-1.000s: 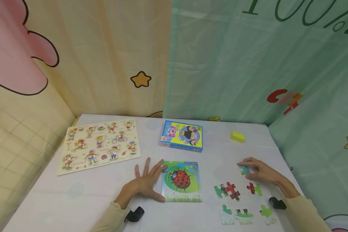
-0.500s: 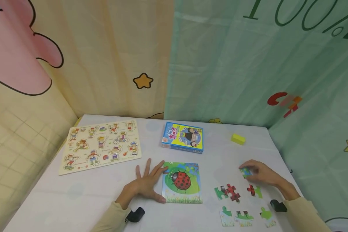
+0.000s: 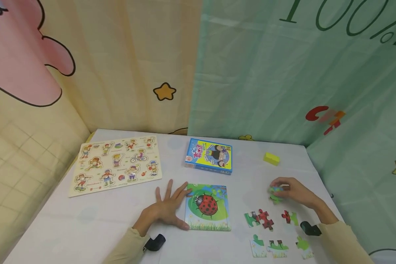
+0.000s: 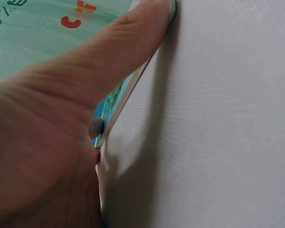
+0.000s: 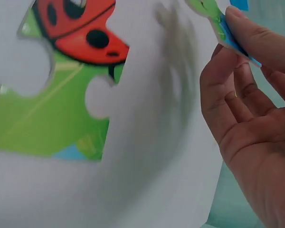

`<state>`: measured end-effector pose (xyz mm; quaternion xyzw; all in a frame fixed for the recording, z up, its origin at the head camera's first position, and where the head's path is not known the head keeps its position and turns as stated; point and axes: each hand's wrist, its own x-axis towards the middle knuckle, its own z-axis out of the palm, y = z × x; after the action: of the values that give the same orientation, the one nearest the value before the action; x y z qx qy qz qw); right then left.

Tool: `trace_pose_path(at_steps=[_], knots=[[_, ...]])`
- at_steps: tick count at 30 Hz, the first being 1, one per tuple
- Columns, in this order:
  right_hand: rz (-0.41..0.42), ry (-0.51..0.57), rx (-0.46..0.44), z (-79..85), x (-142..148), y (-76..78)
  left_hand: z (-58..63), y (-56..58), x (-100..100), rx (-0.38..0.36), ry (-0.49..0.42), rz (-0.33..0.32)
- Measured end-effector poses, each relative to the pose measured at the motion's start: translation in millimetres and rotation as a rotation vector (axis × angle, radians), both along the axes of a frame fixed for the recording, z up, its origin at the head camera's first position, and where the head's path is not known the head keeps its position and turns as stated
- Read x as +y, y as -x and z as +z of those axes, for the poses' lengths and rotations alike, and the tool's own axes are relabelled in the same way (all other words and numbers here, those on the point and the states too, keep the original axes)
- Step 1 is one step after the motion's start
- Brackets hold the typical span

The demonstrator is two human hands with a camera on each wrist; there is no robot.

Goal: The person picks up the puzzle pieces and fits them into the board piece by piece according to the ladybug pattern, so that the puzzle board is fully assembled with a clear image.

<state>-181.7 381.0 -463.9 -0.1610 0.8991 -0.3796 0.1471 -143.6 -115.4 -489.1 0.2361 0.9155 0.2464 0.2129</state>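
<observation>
A green-and-blue jigsaw piece (image 5: 222, 31) is pinched between the thumb and fingers of my right hand (image 3: 295, 191), its shadow falling on the tabletop in the right wrist view. Below that hand lies a red-and-green jigsaw piece (image 3: 289, 217), seen large in the right wrist view. Fingers spread, my left hand (image 3: 165, 211) rests at the left edge of a square ladybug picture board (image 3: 207, 223), with thumb and fingertips touching its side. In the left wrist view the thumb (image 4: 118, 40) stretches along the board's edge, which hides most of the picture.
Two jigsaw pieces (image 3: 264, 220) lie close together right of the board; three grassy pieces (image 3: 278, 253) form a row nearer me. A blue-and-yellow box (image 3: 208, 156) stands behind the board, a yellow block (image 3: 271, 158) at back right, a wooden figure puzzle (image 3: 115, 165) at back left.
The jigsaw piece in my right hand has turned in the fingers and now stands more upright, showing more green. My left hand and the ladybug board hold still.
</observation>
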Motion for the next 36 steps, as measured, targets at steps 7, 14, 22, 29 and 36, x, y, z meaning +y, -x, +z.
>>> trace_pose_path(at_steps=[7, 14, 22, 29, 36], knots=[[-0.021, 0.12, -0.042, -2.9, -37, 8.1, -0.3, 1.5, 1, 0.004, 0.002, -0.005], [0.03, 0.151, -0.009, -10.6, -85, 12.9, -2.0, 2.2, 4, -0.001, 0.013, -0.003], [0.086, 0.131, 0.061, -14.8, -151, 0.0, -9.8, 0.3, 3, -0.012, -0.025, -0.018], [0.024, 0.094, 0.159, -17.5, -191, -2.2, -8.5, 0.1, 1, -0.004, -0.022, -0.011], [0.137, -0.101, 0.332, -24.0, -203, -3.0, 4.1, -0.2, 1, -0.015, -0.005, -0.014]])
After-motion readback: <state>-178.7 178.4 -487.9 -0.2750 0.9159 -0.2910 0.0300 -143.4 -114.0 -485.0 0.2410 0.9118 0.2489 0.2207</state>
